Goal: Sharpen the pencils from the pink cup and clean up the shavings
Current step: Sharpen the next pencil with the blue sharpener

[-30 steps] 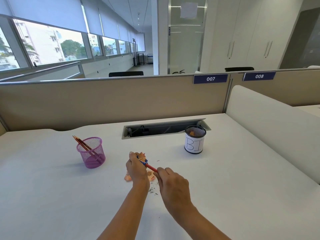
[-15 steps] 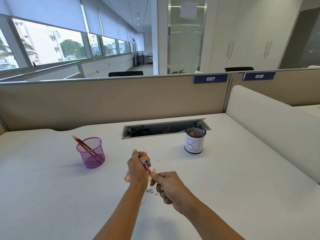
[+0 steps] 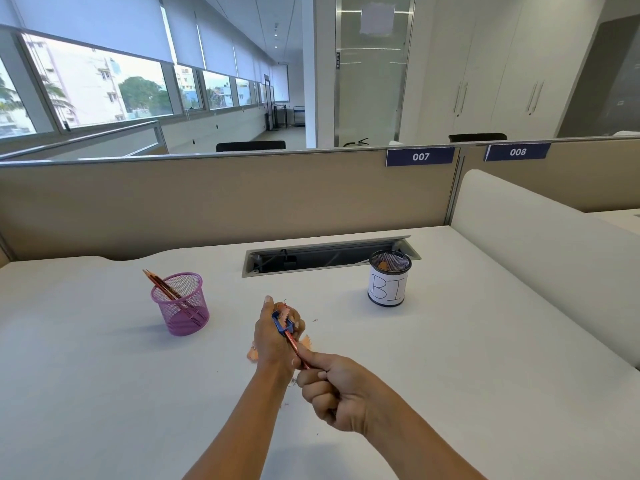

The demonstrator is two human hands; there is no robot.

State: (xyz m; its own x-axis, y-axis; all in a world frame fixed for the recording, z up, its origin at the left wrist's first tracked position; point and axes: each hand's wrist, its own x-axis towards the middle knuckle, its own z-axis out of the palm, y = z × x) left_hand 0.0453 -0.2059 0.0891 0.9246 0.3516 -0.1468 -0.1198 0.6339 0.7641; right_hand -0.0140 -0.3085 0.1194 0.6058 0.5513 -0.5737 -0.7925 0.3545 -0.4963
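My left hand (image 3: 273, 337) grips a small blue sharpener (image 3: 282, 322) above the white desk. A red pencil (image 3: 295, 344) runs from the sharpener down to my right hand (image 3: 332, 393), which is closed around its rear end. Orange shavings (image 3: 306, 342) curl at the sharpener and lie on the desk under my hands, with dark graphite specks (image 3: 292, 382) nearby. The pink mesh cup (image 3: 180, 304) stands to the left and holds a few red pencils (image 3: 162, 285) leaning left.
A black mesh cup (image 3: 388, 284) with a white label reading "BI" stands at the right, with a shaving inside. An open cable tray (image 3: 329, 256) is set into the desk (image 3: 104, 393) behind. Beige partitions enclose the back, and a white panel (image 3: 554, 254) the right.
My right hand has pulled back toward me and rolled over on the pencil. The left hand and sharpener have tilted slightly, with the sharpener more visible now.
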